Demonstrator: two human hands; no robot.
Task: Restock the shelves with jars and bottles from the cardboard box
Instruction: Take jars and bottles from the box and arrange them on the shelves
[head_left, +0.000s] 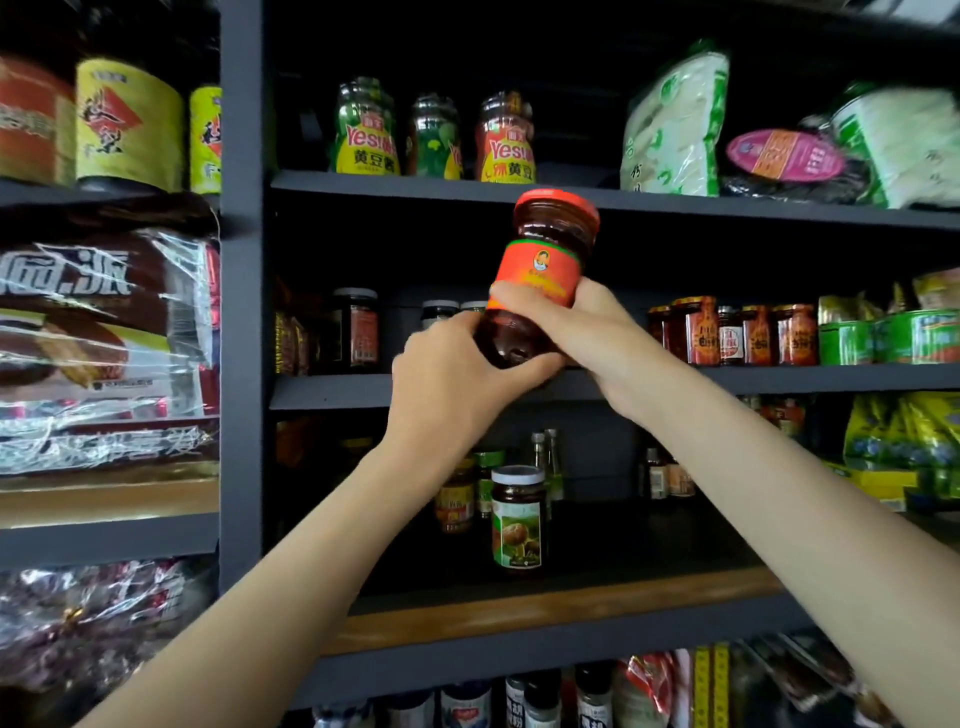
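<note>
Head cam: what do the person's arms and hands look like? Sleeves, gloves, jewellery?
Both forearms are bare as far as the frame shows, with no sleeve edge in view. The left hand and right hand wear no gloves. No watch, bracelet or ring shows on either wrist or on the visible fingers.

A glossy dark glass jar with a red lid and paper label (540, 275); matt grey-painted shelves (363, 391); one bare wood shelf edge (519, 616); shiny, crinkled clear plastic-wrapped packs (104, 332).
</note>
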